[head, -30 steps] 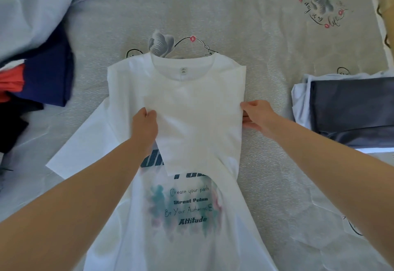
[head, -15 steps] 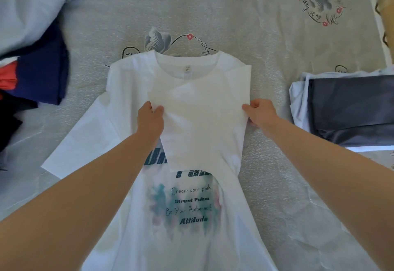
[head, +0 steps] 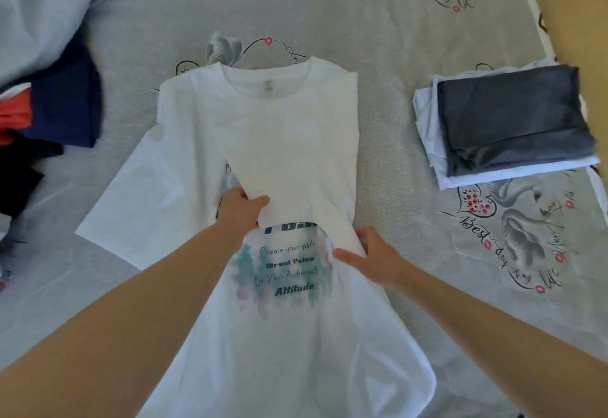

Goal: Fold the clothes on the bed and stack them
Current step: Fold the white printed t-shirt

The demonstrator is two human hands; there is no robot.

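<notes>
White T-shirt [head: 184,167] spread print-up on the bed [head: 378,13], collar at the far end, hem toward the wearer. Right sleeve and side panel folded inward over the chest; left sleeve flat and unfolded.

Left hand [head: 241,212] pinching the lower corner of the folded panel, thumb on top, fingers under the cloth. Right hand [head: 370,261] gripping the right edge of the fold lower down, thumb across the fabric, fingers curled beneath. Neither hand released.

Folded stack [head: 513,125] well apart to the right: grey piece on top of pale ones. Unfolded pile [head: 49,102] at the left edge, dark blue, orange and black.

Step in hand, by judgement: setting the right-side fold along the body.

Risks:
- Fold line slanting inward toward the hem; uneven pull between hands likely to leave a tapered, crooked panel.
- Thin cloth bunching near the right hand; a crease pressed in here carries through later folds.
- Lower hem loose and rumpled; dragging the fold down may shift the whole shirt.
- Lopsided result likely to sit poorly on the stack.
</notes>
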